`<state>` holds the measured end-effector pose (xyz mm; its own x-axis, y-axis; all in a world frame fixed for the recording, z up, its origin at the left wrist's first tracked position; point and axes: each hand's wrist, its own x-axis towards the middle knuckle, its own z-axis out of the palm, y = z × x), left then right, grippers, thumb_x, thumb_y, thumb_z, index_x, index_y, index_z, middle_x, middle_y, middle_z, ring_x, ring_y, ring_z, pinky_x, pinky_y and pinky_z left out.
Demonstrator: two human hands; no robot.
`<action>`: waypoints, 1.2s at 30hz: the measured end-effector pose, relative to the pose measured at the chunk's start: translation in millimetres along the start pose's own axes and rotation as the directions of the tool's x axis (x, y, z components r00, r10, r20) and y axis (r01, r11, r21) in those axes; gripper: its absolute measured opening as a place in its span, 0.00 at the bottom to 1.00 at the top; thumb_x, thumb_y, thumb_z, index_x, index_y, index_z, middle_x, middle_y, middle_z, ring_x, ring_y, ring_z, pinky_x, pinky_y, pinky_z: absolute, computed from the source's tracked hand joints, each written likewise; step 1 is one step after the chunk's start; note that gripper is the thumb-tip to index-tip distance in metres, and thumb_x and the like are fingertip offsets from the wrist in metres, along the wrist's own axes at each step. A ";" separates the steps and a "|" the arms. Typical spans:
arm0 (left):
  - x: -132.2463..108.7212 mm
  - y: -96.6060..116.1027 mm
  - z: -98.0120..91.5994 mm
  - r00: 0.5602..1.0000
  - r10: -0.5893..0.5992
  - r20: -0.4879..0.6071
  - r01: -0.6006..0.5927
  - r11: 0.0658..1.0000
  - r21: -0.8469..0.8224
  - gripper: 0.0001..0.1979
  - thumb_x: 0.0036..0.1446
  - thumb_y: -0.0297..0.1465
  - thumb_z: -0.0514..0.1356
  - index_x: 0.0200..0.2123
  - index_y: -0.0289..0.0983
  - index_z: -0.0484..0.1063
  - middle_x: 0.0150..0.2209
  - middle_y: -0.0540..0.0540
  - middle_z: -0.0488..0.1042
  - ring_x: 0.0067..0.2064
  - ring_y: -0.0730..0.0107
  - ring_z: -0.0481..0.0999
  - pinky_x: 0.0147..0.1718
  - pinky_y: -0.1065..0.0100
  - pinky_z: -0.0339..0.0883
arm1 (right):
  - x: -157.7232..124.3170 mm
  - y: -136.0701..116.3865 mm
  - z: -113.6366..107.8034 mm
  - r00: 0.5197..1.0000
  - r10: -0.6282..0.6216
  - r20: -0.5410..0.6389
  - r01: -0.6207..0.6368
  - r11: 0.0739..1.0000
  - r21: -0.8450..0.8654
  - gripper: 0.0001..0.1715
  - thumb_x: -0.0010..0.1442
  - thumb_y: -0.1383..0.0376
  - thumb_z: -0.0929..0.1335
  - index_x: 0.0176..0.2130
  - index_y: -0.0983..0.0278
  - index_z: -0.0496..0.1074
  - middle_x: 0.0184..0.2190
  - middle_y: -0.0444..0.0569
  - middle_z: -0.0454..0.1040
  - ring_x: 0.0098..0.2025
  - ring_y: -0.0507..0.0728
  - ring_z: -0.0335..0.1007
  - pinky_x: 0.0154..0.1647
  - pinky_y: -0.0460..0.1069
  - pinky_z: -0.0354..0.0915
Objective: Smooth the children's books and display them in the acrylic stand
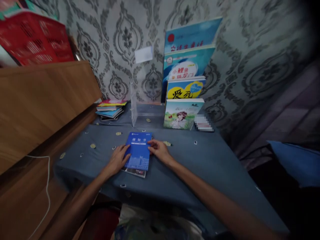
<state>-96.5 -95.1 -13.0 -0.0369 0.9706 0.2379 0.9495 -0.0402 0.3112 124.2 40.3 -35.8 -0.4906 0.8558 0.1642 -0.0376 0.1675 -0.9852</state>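
Note:
A blue booklet (pixel 137 153) with white Chinese lettering lies in front of me on the cloth-covered table (pixel 180 173). Under it, another book (pixel 137 172) with a dark cover sticks out at the near edge. My left hand (pixel 117 159) grips the booklet's left edge, thumb and fingertips on its cover. At the right edge, my right hand (pixel 160 151) is closed on the booklet with bent fingers. Whether either hand also grips the lower book is hidden.
Picture books (pixel 183 113) stand in steps at the back right, beside a clear upright panel (pixel 133 105). A pile of books (pixel 111 109) lies at the back left. A red basket (pixel 37 40) sits on wooden furniture (pixel 47 96). A white cable (pixel 48 186) hangs left.

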 end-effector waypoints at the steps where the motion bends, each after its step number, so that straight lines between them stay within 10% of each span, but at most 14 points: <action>1: -2.2 -7.7 0.2 1.000 -0.011 -0.014 0.011 1.000 -0.008 0.23 0.68 0.38 0.51 0.63 0.39 0.65 0.59 0.38 0.70 0.60 0.56 0.69 0.61 0.52 0.62 | 1.3 1.8 9.2 1.000 -0.001 -0.003 0.001 1.000 0.000 0.12 0.49 0.67 0.71 0.37 0.63 0.75 0.27 0.41 0.72 0.25 0.52 0.72 0.26 0.48 0.73; 12: 20.2 -160.1 -48.0 0.963 -0.252 -0.097 0.265 0.953 0.146 0.22 0.63 0.34 0.49 0.57 0.37 0.71 0.53 0.40 0.77 0.55 0.55 0.76 0.57 0.52 0.69 | 92.2 13.6 191.1 1.000 0.004 -0.011 -0.005 1.000 -0.030 0.12 0.47 0.75 0.69 0.33 0.64 0.77 0.34 0.46 0.72 0.30 0.52 0.69 0.32 0.48 0.73; 17: 32.4 -193.0 -54.1 0.929 -0.342 -0.142 0.366 0.903 0.222 0.24 0.64 0.33 0.47 0.59 0.33 0.69 0.59 0.35 0.73 0.62 0.52 0.71 0.62 0.50 0.63 | 134.1 17.8 229.0 0.999 0.007 0.038 -0.007 1.000 0.018 0.13 0.47 0.75 0.69 0.33 0.61 0.76 0.31 0.42 0.73 0.31 0.52 0.70 0.36 0.47 0.72; 26: 43.4 -179.7 -38.7 0.935 -0.342 -0.093 0.355 0.899 0.258 0.24 0.69 0.35 0.46 0.64 0.35 0.64 0.68 0.35 0.61 0.70 0.51 0.58 0.64 0.43 0.56 | 120.2 26.0 209.4 0.991 -0.025 0.128 0.008 0.992 0.129 0.15 0.53 0.66 0.67 0.42 0.61 0.75 0.34 0.44 0.75 0.32 0.54 0.73 0.38 0.50 0.74; 36: 13.3 -60.5 -11.8 0.992 0.003 0.126 -0.021 0.989 0.145 0.28 0.70 0.44 0.47 0.69 0.44 0.55 0.70 0.41 0.59 0.72 0.56 0.54 0.68 0.40 0.46 | 64.6 14.3 99.2 0.998 -0.001 0.065 0.003 0.999 -0.032 0.16 0.48 0.64 0.69 0.40 0.62 0.77 0.40 0.49 0.79 0.43 0.61 0.73 0.49 0.56 0.69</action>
<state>-158.1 -82.6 -17.8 0.0053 0.9927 0.1206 0.9852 -0.0258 0.1695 5.7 49.5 -44.2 -0.5465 0.8217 0.1617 -0.0117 0.1856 -0.9826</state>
